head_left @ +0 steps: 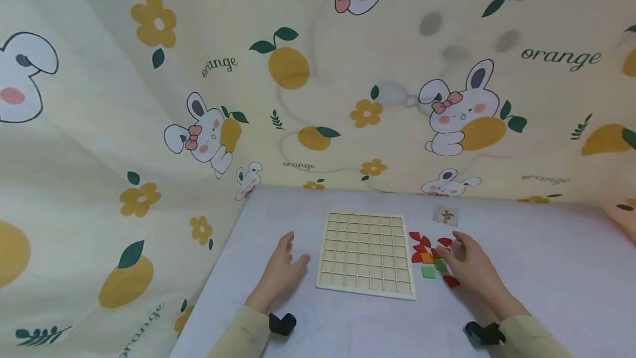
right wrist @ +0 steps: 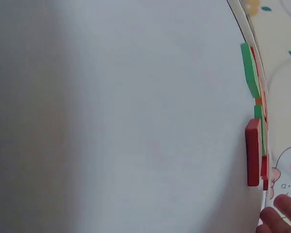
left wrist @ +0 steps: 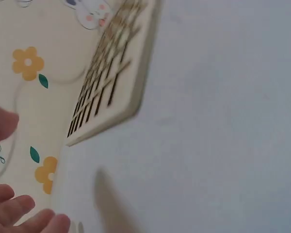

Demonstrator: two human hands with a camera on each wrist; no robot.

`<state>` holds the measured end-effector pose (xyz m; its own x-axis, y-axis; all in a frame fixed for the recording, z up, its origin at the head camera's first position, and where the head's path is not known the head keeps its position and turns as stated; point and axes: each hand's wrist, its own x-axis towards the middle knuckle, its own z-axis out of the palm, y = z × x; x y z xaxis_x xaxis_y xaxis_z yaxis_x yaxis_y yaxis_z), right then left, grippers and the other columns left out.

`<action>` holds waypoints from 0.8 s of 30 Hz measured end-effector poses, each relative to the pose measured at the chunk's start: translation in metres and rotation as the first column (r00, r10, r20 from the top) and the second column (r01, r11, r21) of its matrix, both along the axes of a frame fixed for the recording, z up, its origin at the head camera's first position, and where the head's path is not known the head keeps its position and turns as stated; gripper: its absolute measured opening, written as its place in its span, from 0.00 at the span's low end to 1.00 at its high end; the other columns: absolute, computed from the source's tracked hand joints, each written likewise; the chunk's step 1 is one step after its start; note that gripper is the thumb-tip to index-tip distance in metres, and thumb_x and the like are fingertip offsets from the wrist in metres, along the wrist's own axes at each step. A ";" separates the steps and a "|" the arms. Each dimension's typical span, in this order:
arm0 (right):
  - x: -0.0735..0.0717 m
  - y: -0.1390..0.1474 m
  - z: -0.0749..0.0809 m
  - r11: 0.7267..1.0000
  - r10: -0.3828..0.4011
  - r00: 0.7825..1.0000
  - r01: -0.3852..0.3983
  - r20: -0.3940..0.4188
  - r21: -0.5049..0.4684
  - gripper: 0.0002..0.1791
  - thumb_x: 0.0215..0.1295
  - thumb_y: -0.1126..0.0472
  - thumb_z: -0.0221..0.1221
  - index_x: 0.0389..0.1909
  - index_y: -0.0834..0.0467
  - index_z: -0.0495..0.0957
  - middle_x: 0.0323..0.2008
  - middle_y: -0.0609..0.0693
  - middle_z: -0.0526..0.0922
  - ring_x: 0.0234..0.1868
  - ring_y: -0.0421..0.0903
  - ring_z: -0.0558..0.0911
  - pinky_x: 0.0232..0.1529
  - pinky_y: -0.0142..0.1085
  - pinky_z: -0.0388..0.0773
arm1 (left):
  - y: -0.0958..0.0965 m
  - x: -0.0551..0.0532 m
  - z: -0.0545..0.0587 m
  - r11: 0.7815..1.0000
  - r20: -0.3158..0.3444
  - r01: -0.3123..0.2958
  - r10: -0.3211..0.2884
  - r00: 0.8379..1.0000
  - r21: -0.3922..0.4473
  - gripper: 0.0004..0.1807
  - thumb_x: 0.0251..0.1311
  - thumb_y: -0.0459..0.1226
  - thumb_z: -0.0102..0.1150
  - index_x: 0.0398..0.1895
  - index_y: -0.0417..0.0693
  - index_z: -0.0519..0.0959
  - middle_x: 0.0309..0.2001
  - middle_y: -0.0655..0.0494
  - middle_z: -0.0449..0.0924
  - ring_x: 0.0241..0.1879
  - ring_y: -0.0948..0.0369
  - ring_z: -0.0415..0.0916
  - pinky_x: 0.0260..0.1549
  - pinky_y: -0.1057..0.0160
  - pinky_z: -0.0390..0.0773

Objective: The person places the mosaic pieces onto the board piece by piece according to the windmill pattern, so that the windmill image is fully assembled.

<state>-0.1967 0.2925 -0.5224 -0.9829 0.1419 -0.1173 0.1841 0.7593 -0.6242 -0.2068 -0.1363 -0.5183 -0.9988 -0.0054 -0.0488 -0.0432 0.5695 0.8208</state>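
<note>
A pale grid board (head_left: 366, 254) with square cells lies flat on the white table. To its left my left hand (head_left: 282, 269) is held with thumb and fingers apart and nothing between them. The left wrist view has the fingertips (left wrist: 26, 213) beside the board's corner (left wrist: 128, 104). My right hand (head_left: 474, 269) hovers over the right side of a small cluster of pieces, fingers spread from the thumb. Red curved pieces (head_left: 415, 236), an orange square (head_left: 427, 258) and a light green square (head_left: 428, 272) make up the cluster. A red piece (head_left: 451, 281) lies under the palm.
Behind the cluster lies a small card (head_left: 446, 215) with a red pinwheel pattern on a grid. A printed curtain (head_left: 338, 82) hangs along the back and left of the table (head_left: 556, 258). Each wrist carries a black camera mount (head_left: 282, 324).
</note>
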 end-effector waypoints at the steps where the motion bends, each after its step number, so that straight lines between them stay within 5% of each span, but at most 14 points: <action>1: -0.001 0.002 0.000 1.000 -0.012 1.000 0.012 0.006 -0.016 0.55 0.62 0.31 0.54 0.73 0.67 0.46 0.66 0.74 0.54 0.64 0.71 0.57 0.54 0.65 0.65 | 0.001 -0.002 0.001 0.999 -0.001 -0.010 0.010 1.000 0.053 0.41 0.61 0.43 0.62 0.74 0.45 0.54 0.70 0.42 0.58 0.66 0.43 0.62 0.59 0.46 0.66; 6: -0.009 0.008 -0.001 0.993 -0.047 0.998 0.051 0.040 -0.106 0.53 0.63 0.31 0.52 0.73 0.66 0.47 0.66 0.72 0.56 0.63 0.69 0.61 0.54 0.60 0.69 | 0.004 -0.012 -0.002 0.985 0.031 -0.032 0.027 0.999 0.172 0.36 0.61 0.38 0.63 0.70 0.43 0.60 0.66 0.42 0.65 0.61 0.46 0.69 0.56 0.49 0.71; 14: -0.021 0.015 -0.006 0.969 -0.104 0.992 0.117 0.070 -0.219 0.45 0.66 0.36 0.53 0.68 0.67 0.56 0.55 0.65 0.68 0.54 0.61 0.68 0.54 0.51 0.73 | 0.010 -0.030 -0.014 0.988 0.057 0.004 -0.013 0.998 0.154 0.33 0.59 0.37 0.64 0.67 0.41 0.64 0.57 0.45 0.73 0.54 0.51 0.74 0.51 0.52 0.75; 24: -0.027 0.017 -0.015 0.966 -0.115 0.989 0.134 0.096 -0.222 0.37 0.66 0.39 0.56 0.64 0.64 0.63 0.51 0.61 0.71 0.51 0.57 0.70 0.48 0.43 0.75 | 0.027 -0.043 -0.017 0.983 0.110 0.091 -0.109 0.988 0.158 0.28 0.56 0.34 0.65 0.61 0.39 0.71 0.50 0.50 0.76 0.47 0.56 0.76 0.48 0.54 0.76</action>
